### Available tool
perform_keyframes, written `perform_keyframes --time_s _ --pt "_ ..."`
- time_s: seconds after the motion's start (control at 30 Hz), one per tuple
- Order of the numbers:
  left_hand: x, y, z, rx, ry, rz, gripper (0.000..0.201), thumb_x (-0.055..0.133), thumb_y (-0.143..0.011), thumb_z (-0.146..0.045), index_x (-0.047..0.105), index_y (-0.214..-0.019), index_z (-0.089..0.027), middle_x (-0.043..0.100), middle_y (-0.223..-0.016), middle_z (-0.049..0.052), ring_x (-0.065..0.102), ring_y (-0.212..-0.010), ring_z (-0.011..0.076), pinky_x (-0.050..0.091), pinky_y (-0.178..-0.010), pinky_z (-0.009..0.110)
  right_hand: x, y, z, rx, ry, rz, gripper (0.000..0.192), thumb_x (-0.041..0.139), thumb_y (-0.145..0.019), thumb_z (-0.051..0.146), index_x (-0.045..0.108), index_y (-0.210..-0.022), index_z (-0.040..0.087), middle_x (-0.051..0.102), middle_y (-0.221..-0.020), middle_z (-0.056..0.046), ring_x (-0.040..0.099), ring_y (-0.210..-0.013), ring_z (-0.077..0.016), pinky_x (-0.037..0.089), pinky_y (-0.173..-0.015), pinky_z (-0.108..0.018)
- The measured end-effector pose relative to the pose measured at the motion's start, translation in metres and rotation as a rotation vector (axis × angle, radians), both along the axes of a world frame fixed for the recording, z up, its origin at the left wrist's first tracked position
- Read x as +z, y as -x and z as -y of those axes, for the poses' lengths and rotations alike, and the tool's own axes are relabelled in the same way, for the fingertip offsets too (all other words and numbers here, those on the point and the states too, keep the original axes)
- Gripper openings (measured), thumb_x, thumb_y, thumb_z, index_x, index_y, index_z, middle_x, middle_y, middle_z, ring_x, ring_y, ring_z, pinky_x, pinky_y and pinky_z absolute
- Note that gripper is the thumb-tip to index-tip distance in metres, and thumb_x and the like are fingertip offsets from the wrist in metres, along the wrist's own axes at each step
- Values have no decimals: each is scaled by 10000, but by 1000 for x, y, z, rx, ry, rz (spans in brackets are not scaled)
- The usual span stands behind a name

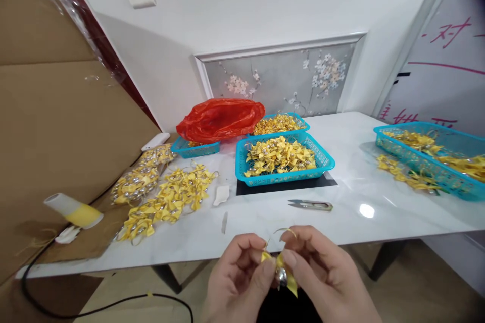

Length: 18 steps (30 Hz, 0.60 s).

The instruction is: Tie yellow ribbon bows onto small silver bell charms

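Both hands, left [237, 277] and right [326, 275], fingertips pinched on yellow ribbon bow [281, 268], probably metal bell, thin wire loop.

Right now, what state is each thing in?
Left hand: pinching the bow.
Right hand: pinching the bow.
Bow: held, off the table.
Snips: lying flat, untouched.
Middle basket: full of bows.
Red bag: crumpled over a basket.
Glue gun: lying on cardboard.

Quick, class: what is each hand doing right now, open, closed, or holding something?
Left hand: closed, fingers pinching the yellow ribbon bow with its small silver bell.
Right hand: closed, grip on the same yellow ribbon bow from the other side.
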<state>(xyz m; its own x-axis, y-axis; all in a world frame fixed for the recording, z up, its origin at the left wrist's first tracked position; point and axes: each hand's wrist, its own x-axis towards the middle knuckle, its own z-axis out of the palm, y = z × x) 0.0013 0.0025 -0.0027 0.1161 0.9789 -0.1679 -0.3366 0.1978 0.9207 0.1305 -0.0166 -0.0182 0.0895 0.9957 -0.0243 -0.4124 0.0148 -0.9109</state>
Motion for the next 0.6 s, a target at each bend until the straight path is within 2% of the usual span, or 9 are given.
perform_keyframes --time_s 0.1,0.17,0.23,0.4,0.5,0.6 --pt "-3 -1 -1 -44 9 110 376 937 -574 -335 707 -850 -225 654 -551 -53 617 -519 99 499 -560 199 -3 0 -6 121 70 -263 363 820 -758 472 656 -916 189 504 -653 42 513 -564 -88 409 -526 -192" --pt "-3 0 -1 -26 -15 139 407 937 -580 -295 700 -909 -255 651 -562 -65 619 -521 103 508 -556 207 -5 1 -10 197 119 -417 384 853 -735 434 655 -947 182 491 -632 55 472 -520 -59 380 -479 -163" --pt "-4 1 -2 1 -32 136 429 927 -602 -274 694 -963 -284 635 -584 -72 602 -534 99 505 -551 201 -7 3 -11 234 157 -483 430 862 -725 436 654 -997 176 494 -627 57 439 -508 -50 361 -453 -148" --pt "-15 13 -6 57 -59 68 314 899 -645 -317 754 -921 -280 628 -652 -48 562 -596 86 484 -598 167 -8 7 -7 67 56 -247 587 768 -771 586 594 -1171 193 581 -700 31 503 -581 -86 440 -582 -213" --pt "-22 17 -8 7 -37 12 224 895 -637 -352 802 -807 -240 680 -683 -1 585 -644 124 499 -632 201 -9 7 -5 52 22 -182 588 831 -732 495 573 -1181 216 602 -743 37 530 -626 -101 450 -619 -229" --pt "-26 15 -8 -23 61 71 236 905 -606 -381 819 -753 -217 732 -703 32 603 -657 142 519 -665 225 -17 9 -6 72 -19 -97 527 779 -782 412 543 -1215 225 607 -736 43 566 -640 -121 468 -633 -248"
